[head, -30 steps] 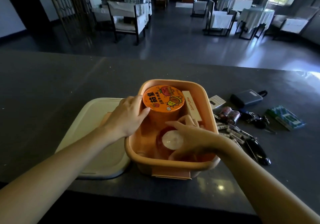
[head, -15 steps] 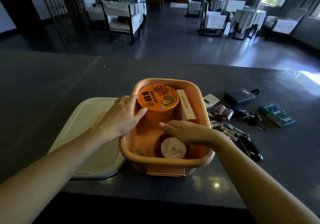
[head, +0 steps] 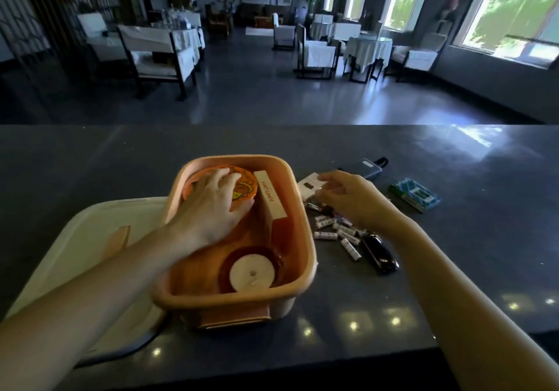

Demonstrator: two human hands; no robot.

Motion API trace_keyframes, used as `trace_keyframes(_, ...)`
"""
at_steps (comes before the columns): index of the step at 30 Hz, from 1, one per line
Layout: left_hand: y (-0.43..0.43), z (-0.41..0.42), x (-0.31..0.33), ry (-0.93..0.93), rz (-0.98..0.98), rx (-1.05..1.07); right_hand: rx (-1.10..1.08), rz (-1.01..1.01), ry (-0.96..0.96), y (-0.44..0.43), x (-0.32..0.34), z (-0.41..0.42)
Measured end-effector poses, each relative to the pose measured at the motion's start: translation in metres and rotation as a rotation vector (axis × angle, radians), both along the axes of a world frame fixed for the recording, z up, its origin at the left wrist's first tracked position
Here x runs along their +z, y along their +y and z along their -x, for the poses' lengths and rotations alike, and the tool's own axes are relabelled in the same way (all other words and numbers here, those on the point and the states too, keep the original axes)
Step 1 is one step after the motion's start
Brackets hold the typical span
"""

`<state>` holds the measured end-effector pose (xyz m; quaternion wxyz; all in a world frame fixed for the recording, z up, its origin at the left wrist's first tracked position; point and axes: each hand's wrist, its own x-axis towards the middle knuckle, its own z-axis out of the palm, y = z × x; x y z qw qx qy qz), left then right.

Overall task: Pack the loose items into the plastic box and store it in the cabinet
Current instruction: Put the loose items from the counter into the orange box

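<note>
The orange plastic box (head: pixel 306 233) stands open on the dark counter. Inside it are an orange cup with a printed lid (head: pixel 246 186), a slim white carton (head: pixel 270 200) and a round roll with a white top (head: pixel 251 273). My left hand (head: pixel 211 209) rests on the cup's lid with fingers spread. My right hand (head: pixel 348 198) is outside the box to its right, fingers bent down over the loose items beside a white card (head: pixel 308 183). What lies under its fingers is hidden.
The cream lid (head: pixel 87 239) lies left of the box. Right of it lie several small batteries (head: pixel 335 235), a black key fob (head: pixel 378 254), a grey power bank (head: pixel 364 168) and a green-white packet (head: pixel 415 194). The counter's near edge runs below.
My right hand left the box and moved right over the loose items. My left hand shifted from the cup's side onto its lid. The camera tilted up.
</note>
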<state>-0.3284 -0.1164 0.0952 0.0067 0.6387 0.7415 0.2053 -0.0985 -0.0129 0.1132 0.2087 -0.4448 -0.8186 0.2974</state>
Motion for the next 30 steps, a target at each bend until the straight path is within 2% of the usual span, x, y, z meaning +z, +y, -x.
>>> trace_keyframes(6,0.046,-0.057,0.005,-0.025,-0.02,-0.051,-0.086,0.04,-0.083,0.063,-0.02,-0.069)
trace_keyframes(12,0.121,-0.127,0.0,-0.067,0.018,-0.056,-0.031,0.025,-0.098,0.134,-0.027,-0.13)
trace_keyframes(16,0.163,-0.159,-0.015,-0.095,0.108,0.018,0.029,0.033,-0.136,0.18,-0.029,-0.158)
trace_keyframes(30,0.244,-0.136,-0.056,-0.114,0.338,0.224,0.203,0.045,-0.192,0.277,-0.057,-0.13)
